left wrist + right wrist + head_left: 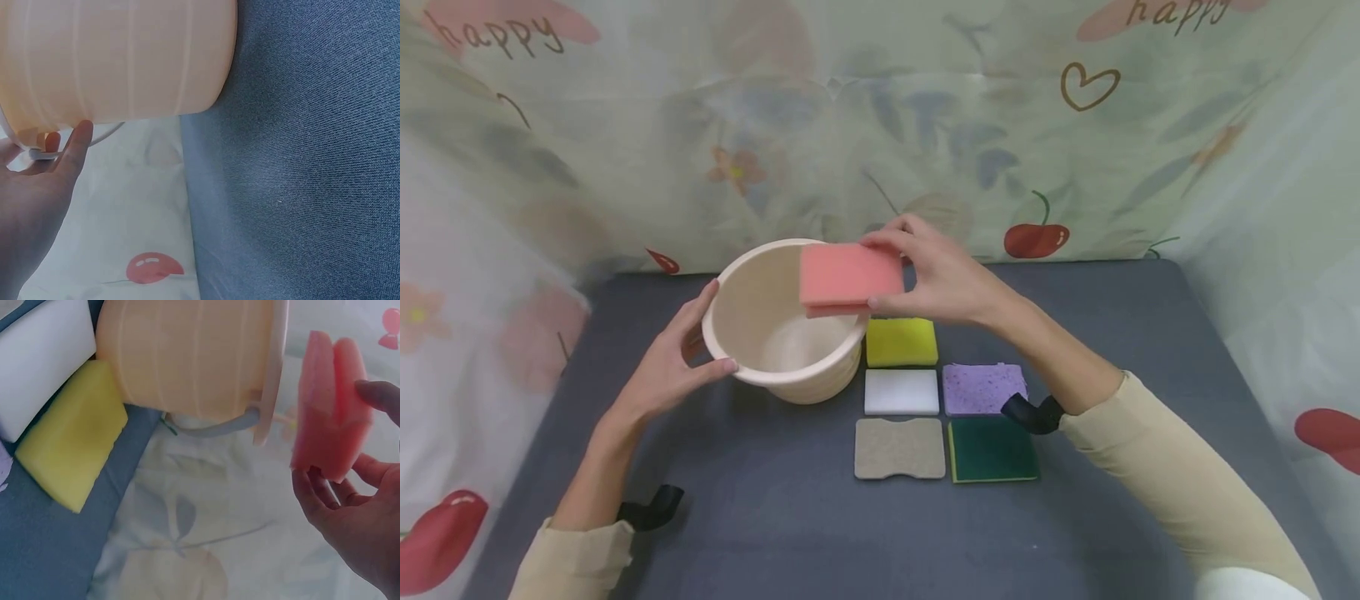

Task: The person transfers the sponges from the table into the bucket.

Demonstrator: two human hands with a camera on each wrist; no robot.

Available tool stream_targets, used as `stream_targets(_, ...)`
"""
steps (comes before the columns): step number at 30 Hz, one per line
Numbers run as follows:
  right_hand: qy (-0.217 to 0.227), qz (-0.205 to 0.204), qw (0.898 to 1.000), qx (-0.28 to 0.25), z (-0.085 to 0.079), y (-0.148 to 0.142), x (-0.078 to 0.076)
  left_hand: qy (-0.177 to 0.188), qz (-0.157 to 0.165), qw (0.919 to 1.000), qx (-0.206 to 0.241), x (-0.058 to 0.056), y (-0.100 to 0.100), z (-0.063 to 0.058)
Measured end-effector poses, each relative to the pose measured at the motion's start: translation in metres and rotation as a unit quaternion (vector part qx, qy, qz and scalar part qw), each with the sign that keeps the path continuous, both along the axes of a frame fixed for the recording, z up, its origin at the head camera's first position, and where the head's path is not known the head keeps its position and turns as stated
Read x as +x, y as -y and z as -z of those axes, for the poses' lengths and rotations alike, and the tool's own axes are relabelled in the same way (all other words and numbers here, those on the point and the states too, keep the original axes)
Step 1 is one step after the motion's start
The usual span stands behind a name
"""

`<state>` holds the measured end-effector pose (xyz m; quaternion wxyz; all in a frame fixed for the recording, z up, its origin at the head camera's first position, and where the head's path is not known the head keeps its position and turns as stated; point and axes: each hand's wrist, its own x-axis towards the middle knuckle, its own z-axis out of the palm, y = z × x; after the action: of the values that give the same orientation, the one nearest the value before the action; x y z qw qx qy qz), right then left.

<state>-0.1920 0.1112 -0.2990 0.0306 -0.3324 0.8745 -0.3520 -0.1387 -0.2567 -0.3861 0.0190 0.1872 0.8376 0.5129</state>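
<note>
A cream plastic bucket (790,367) with a pale handle (219,428) stands on the dark cloth. My left hand (666,367) grips its rim on the left, thumb at the front edge and fingers around the outer wall; the left wrist view shows those fingers (78,150) by the handle's end. Above the bucket's right rim, a pink sponge (850,275) is pinched between thumb and fingers of my right hand (940,271). Seen from the right wrist, this sponge (319,419) has a groove along its side and is apart from the bucket.
Right of the bucket lie a yellow sponge (901,342), a white sponge (901,392), a purple sponge (981,387), a grey notched pad (899,450) and a dark green scouring sponge (994,450). Printed curtains (850,125) enclose the dark table (775,525) at back and sides.
</note>
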Motion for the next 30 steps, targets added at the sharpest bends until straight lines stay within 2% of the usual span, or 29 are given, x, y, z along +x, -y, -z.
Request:
stream_targets(7, 0.012, -0.015, 1.000, -0.004, 0.000, 0.020, -0.006, 0.005, -0.006, 0.9999, -0.011, 0.000, 0.000, 0.000)
stream_targets(18, 0.027, -0.032, 0.998, 0.054, -0.001, 0.056, -0.022, 0.014, -0.010, 0.9996, -0.021, 0.001, -0.001, -0.001)
stream_targets(22, 0.041, -0.035, 0.996, 0.064, 0.002, 0.066, -0.024, 0.014, -0.012, 0.9996, -0.023, 0.001, 0.000, -0.001)
stream_targets(30, 0.039, -0.032, 0.994, 0.092, 0.009, 0.085, -0.026, 0.018, -0.011, 0.9997, -0.015, 0.001, 0.000, 0.000)
